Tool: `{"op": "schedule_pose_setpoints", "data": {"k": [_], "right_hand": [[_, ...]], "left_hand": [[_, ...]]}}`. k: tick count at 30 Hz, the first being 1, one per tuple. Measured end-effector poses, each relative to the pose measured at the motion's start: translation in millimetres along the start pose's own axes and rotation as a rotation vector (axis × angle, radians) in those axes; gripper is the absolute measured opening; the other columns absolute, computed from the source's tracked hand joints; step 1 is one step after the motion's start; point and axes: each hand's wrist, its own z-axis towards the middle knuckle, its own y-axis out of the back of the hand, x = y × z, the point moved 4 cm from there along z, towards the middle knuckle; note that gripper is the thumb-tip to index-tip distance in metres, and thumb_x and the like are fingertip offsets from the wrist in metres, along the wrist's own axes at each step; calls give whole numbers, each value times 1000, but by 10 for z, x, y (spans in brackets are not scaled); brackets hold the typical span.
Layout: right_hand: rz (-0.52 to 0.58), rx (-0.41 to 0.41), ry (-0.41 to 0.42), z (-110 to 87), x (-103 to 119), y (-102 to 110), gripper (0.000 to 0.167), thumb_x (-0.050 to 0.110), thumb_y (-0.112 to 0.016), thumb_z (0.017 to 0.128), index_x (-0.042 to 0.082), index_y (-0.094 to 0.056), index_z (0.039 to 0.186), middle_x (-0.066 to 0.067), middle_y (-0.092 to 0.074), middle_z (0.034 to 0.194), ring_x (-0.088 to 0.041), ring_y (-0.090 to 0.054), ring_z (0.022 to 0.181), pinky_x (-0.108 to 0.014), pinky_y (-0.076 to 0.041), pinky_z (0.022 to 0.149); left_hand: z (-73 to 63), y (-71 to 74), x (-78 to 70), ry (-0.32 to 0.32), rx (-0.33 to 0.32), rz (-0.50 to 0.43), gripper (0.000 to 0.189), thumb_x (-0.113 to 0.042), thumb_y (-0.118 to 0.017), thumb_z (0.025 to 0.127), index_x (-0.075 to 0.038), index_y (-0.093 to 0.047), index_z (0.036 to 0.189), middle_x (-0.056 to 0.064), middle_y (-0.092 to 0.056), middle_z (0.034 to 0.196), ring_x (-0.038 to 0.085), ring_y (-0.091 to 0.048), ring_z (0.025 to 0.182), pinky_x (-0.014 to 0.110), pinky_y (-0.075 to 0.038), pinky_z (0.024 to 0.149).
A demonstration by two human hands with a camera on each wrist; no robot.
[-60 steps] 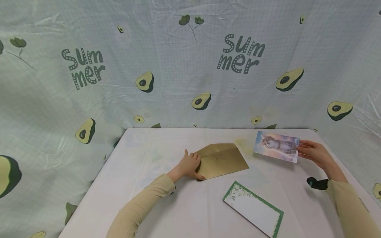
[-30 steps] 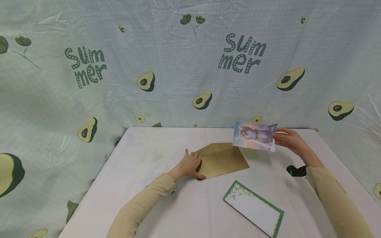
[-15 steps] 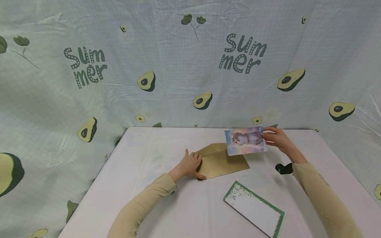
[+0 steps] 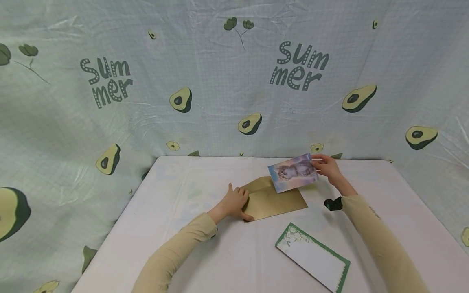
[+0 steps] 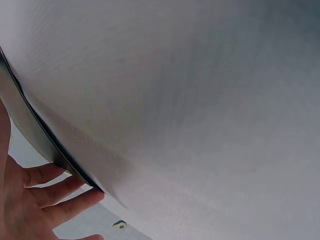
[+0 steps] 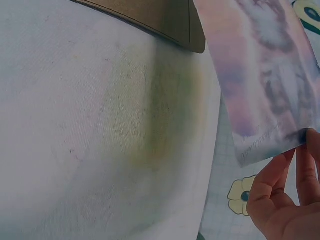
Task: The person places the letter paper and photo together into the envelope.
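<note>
In the head view, my left hand (image 4: 233, 203) holds the left side of a gold envelope (image 4: 275, 204) on the table, its thumb at the near corner. The left wrist view has the fingers (image 5: 67, 207) against the envelope's edge (image 5: 37, 132). My right hand (image 4: 327, 167) pinches the right end of a kitten picture card (image 4: 293, 173) between thumb and fingers. Tilted, the card hangs over the envelope's far right part and covers some of it. The right wrist view gives the card (image 6: 265, 75) close up, the fingers at its lower corner, and the envelope's corner (image 6: 165, 22) beside it.
A white notepad (image 4: 313, 258) with a green floral border lies slantwise at the front right of the white table (image 4: 205, 260). Behind the table hangs a curtain (image 4: 212, 73) printed with avocados. A small black device (image 4: 332, 204) sits at my right wrist.
My right hand has carried the kitten card leftward from the table's right side until it overlaps the envelope, and the card has turned at a slant. The left hand, envelope and notepad have stayed put.
</note>
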Motion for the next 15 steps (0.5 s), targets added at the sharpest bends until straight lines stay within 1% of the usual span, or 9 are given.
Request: {"op": "schedule_pose_setpoints", "data": {"k": [4, 6, 11, 15], "right_hand": [[-25, -54, -12, 49, 22, -44, 38, 18, -52, 90, -1, -45, 122, 24, -51, 77, 6, -52, 72, -17, -46, 65], [-22, -78, -22, 81, 33, -60, 38, 17, -52, 90, -2, -45, 122, 22, -51, 77, 4, -52, 70, -18, -46, 64], [21, -125, -39, 179, 51, -113, 34, 16, -53, 89, 1, -49, 119, 19, -53, 75, 2, -53, 68, -19, -45, 62], [61, -145, -29, 262, 59, -163, 30, 13, -53, 89, 1, -50, 116, 19, -54, 72, 2, -53, 67, -18, -44, 60]], "left_hand": [[7, 1, -2, 0, 6, 0, 90, -81, -44, 65, -6, -45, 115, 11, -54, 111, 27, -55, 101, 56, -36, 92], [6, 5, -4, 1, 11, 1, 90, -81, -44, 65, -6, -45, 115, 11, -54, 111, 27, -55, 102, 56, -36, 92], [6, 6, -7, 5, 29, -6, 91, -80, -44, 65, -6, -44, 118, 11, -54, 113, 27, -54, 103, 55, -35, 93], [8, 6, 0, 6, 34, -21, 91, -80, -44, 66, -6, -43, 118, 11, -53, 114, 27, -54, 104, 56, -35, 93]]}}
